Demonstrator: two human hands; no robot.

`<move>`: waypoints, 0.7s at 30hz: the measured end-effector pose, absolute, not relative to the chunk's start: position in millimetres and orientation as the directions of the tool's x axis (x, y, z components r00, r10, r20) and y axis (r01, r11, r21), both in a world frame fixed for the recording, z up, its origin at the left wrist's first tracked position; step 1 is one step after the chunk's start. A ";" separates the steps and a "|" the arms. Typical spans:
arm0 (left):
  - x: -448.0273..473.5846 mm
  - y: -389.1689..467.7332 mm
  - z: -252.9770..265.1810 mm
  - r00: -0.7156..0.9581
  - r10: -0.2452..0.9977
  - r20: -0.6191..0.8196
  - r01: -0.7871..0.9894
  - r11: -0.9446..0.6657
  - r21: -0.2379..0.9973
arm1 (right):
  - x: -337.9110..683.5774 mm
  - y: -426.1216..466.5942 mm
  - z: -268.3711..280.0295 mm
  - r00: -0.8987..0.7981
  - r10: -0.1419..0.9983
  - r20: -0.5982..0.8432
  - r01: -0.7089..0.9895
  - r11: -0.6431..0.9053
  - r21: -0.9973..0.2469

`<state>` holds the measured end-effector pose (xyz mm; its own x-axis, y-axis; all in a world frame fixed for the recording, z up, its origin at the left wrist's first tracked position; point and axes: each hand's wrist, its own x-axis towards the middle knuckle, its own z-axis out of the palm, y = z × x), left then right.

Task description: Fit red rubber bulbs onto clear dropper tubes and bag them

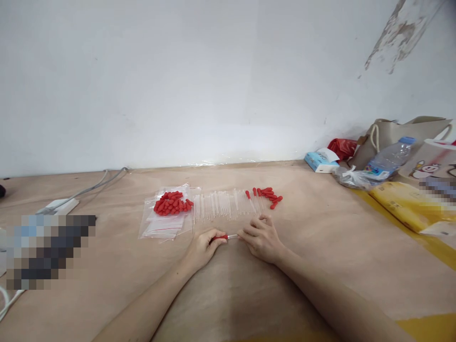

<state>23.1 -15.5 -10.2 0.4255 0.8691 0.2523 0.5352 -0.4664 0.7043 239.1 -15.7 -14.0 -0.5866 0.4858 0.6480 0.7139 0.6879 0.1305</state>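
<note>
A person's two bare hands work on one small piece at lower centre of the frame. The left hand [204,247] pinches a red bulb [221,237] between thumb and forefinger; the right hand [261,237], fingers curled, pinches the clear tube [232,236] running from it. The tube looks thin, perhaps brittle — a sideways push could snap it, and a crooked pull could free the bulb. Just above in the frame, loose tubes [217,204] lie side by side, where a stray knuckle could scatter them.

Left of centre, a heap of red bulbs [171,204] sits at clear plastic bags [162,228] — inside or on top, it is hard to tell. At right, a white sheet pokes from a blue tissue pack [318,162]; a blue-capped bottle [394,154] leans over, contents unclear.
</note>
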 end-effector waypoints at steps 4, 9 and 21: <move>23.4 -16.4 -7.3 0.412 0.893 0.179 0.524 -0.393 0.755 | 240.1 -17.6 -14.9 -0.581 0.409 0.704 0.718 0.665 0.206; 24.4 -14.6 -1.1 0.419 0.902 0.107 0.518 -0.334 0.787 | 241.6 -19.7 -11.4 -0.603 0.273 0.750 0.687 0.656 0.313; 18.7 -10.9 -3.0 0.410 0.881 0.238 0.492 -0.433 0.756 | 262.8 4.0 14.0 0.049 0.916 0.397 0.878 0.150 -0.454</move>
<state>18.7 -10.9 -3.0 0.4099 0.8806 0.2376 0.4916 -0.4328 0.7557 262.8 4.0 14.0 0.0486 0.9163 0.3975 0.8783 0.1503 -0.4539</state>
